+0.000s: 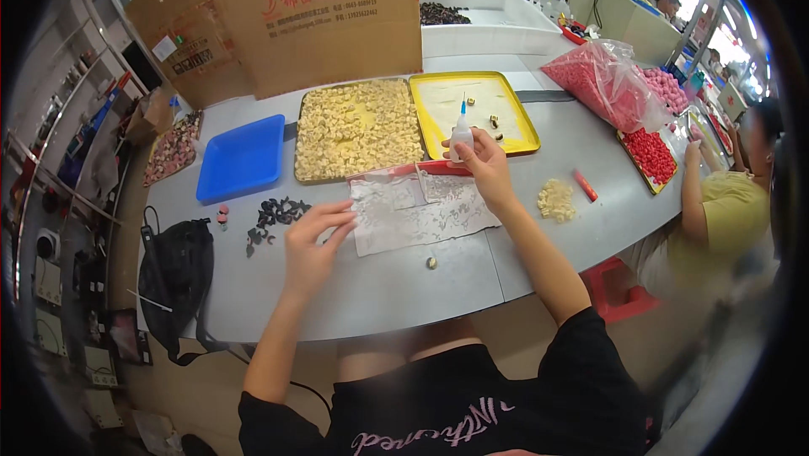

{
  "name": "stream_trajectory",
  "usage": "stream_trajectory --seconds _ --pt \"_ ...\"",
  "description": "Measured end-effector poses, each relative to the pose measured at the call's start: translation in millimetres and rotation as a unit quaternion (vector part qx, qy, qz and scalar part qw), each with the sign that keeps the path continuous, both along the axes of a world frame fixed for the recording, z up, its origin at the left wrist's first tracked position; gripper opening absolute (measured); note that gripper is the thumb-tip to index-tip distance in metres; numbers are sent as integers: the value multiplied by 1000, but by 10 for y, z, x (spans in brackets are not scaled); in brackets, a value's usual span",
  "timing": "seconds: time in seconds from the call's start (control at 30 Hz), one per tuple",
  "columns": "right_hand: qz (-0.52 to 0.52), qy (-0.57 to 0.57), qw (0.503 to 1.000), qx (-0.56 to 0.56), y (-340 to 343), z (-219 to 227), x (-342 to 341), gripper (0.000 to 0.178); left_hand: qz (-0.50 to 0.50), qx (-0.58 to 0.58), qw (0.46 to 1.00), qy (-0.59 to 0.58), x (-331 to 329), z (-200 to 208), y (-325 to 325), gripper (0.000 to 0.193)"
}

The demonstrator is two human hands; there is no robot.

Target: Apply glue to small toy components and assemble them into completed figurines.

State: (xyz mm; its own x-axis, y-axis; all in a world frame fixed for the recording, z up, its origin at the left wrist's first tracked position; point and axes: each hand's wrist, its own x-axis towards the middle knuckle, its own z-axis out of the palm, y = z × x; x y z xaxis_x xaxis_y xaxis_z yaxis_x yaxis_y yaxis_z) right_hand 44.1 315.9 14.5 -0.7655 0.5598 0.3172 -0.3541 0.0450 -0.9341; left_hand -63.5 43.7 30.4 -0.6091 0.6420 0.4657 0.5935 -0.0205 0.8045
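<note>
In my right hand (484, 161) is a small white squeeze bottle (461, 137), held upright with its blue needle tip pointing up. My left hand (316, 237) is open, fingers stretched toward the left edge of a stained white sheet (388, 233); whether they touch it I cannot tell. Behind the sheet lies a red strip or tray edge (442, 168), partly covered. One small cream-and-dark piece (431, 263) sits on the table in front of the sheet. Black curved pieces (278, 213) are heaped left of my left hand. A pile of cream pieces (555, 200) lies right of my right forearm.
Behind the sheet stand a tray full of cream pieces (358, 127) and a yellow tray (518, 119) with a few pieces. A blue tray (242, 158) and black bag (175, 275) are left. A red stick (585, 186), a bag of pink pieces (602, 85) and a seated co-worker (725, 211) are right.
</note>
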Motion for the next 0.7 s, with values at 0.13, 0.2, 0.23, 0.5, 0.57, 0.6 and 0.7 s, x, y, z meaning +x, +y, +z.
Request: stream_trajectory --seconds 0.13,0.2,0.23,0.5,0.57,0.6,0.7 --pt "14 -32 998 -45 12 -38 -18 36 -78 -5 995 56 41 50 338 15" --pt "13 -46 997 -56 -7 -34 -10 37 -124 -1 991 58 64 7 461 15" --pt "10 -55 996 -67 -21 -25 -10 39 -137 2 989 56 80 -16 518 15" --pt "41 -32 985 -163 11 -29 7 37 -151 -2 988 -16 130 -248 577 15" --pt "58 -17 981 -187 -26 21 -3 36 -138 -9 990 -25 111 -268 557 15" --pt "56 -13 978 -199 -53 63 1 37 -130 6 991 -7 116 -276 564 15" --pt "57 3 973 -225 -80 87 -8 38 -118 23 993 3 148 -276 559 15"
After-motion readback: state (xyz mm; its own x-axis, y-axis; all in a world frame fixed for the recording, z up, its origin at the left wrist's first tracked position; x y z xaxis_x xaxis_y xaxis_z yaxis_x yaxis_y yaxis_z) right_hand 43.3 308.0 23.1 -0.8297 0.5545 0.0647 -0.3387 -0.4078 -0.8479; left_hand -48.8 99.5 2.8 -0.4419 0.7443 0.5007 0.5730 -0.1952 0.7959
